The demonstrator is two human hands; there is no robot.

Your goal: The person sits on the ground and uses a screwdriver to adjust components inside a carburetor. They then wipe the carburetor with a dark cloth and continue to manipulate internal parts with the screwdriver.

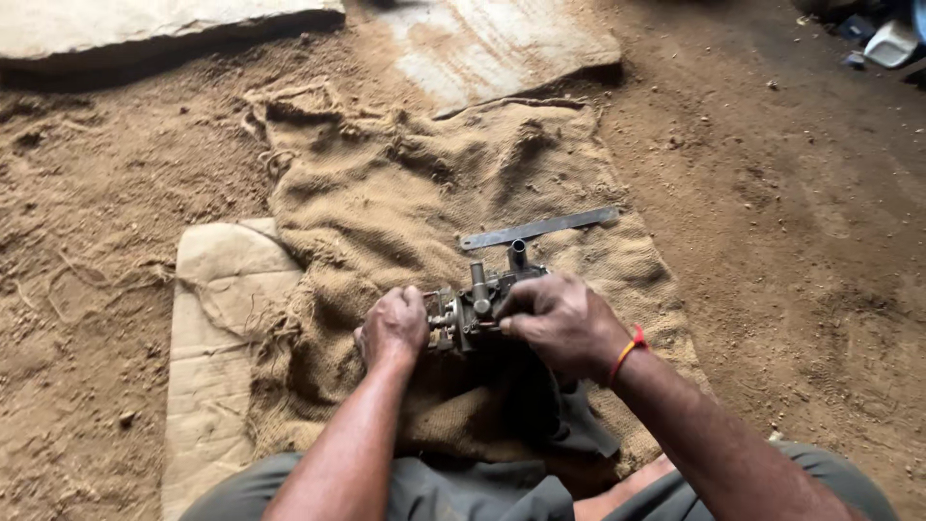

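The metal carburettor-like part [477, 301], a grimy casting with two short tubes standing up from it, is being held just above the burlap sack [386, 203] in front of the person's knees. The left hand [394, 328] is closing around its left end, fingers wrapped over the body. The right hand [559, 323], wearing a red-orange thread at the wrist, is gripping its right side with fingertips pinching near the middle.

The part is looking heavy for its size, rigid and probably oily, so it is likely to slip; the blocky body is offering the safest hold, while the thin tubes and small levers are better left alone.

Just beyond the part, a flat metal strip [538, 229] is lying on the sack. Left of the part, a piece of cardboard [217, 309] is showing from under the sack, on the sandy floor [772, 212].
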